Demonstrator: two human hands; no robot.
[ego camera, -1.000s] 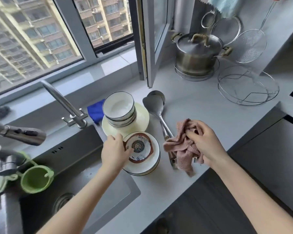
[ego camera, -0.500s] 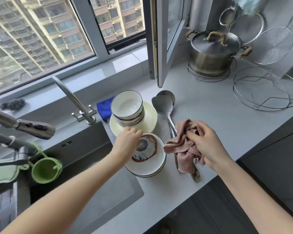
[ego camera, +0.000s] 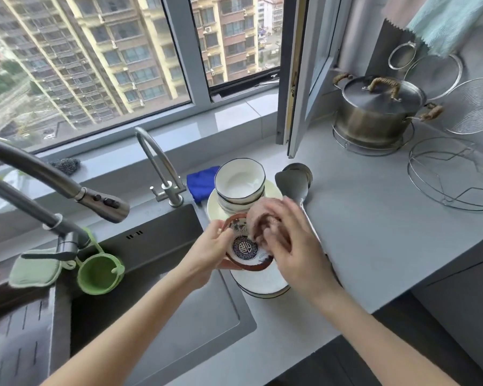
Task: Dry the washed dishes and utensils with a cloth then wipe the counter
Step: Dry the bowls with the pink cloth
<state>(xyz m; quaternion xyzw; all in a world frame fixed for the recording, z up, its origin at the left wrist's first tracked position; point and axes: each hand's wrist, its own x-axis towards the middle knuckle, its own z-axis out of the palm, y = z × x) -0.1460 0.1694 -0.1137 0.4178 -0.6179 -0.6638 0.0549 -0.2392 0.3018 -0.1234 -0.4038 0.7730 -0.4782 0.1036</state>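
My left hand (ego camera: 207, 250) grips the left rim of a small patterned dish (ego camera: 244, 250) with a brown rim and a dark round emblem, lifted and tilted above a stack of white plates (ego camera: 265, 282). My right hand (ego camera: 293, 246) holds a bunched pink cloth (ego camera: 262, 218) and presses it onto the dish's upper right part. Behind them a stack of white bowls (ego camera: 239, 182) sits on a cream plate (ego camera: 215, 207). Two metal ladles (ego camera: 293, 182) lie on the grey counter (ego camera: 374, 232) to the right, their handles hidden under my right hand.
A dark sink (ego camera: 156, 288) lies to the left with two faucets (ego camera: 162, 168) and a green strainer cup (ego camera: 98, 273). A blue cloth (ego camera: 201, 182) sits behind the bowls. A lidded steel pot (ego camera: 377, 112), wire racks (ego camera: 452, 174) and an open window frame (ego camera: 293, 79) stand at the right.
My left hand has lifted the patterned dish off the plate stack. My right hand brought the pink cloth leftward from the counter onto the dish.
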